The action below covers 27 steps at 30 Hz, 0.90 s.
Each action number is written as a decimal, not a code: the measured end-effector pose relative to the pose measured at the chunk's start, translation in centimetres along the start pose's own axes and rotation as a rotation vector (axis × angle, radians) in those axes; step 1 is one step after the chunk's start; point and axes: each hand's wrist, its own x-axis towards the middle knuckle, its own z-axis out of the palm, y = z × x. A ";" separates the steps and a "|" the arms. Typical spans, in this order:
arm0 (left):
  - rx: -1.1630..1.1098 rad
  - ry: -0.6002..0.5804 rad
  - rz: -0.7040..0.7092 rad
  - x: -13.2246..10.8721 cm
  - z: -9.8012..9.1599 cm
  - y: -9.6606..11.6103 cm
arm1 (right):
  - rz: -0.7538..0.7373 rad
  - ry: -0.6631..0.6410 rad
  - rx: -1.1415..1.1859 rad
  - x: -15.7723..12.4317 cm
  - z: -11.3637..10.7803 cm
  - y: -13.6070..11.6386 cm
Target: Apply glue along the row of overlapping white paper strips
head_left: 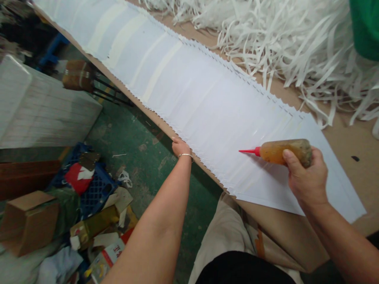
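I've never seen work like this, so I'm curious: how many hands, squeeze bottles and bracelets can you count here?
Hands: 2 (left hand, right hand)
Squeeze bottles: 1 (red-tipped squeeze bottle)
Bracelets: 1 (bracelet)
Total: 4

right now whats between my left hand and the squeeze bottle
In the head view, the fanned white paper sheets lie between your left hand and the red-nozzled squeeze bottle held in your right hand.

Red lettering on white carton (110, 252), too blurred to read.
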 end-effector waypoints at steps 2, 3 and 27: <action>-0.001 -0.002 0.005 0.0 0.0 0.0 | -0.006 -0.006 -0.125 -1.6 0.3 -0.3; -0.001 -0.002 0.008 0.0 0.1 -0.1 | -0.009 -0.022 -0.161 -2.3 0.4 -0.4; -0.025 -0.003 -0.020 0.0 -0.2 0.1 | -0.229 0.124 0.400 9.8 -1.2 -3.0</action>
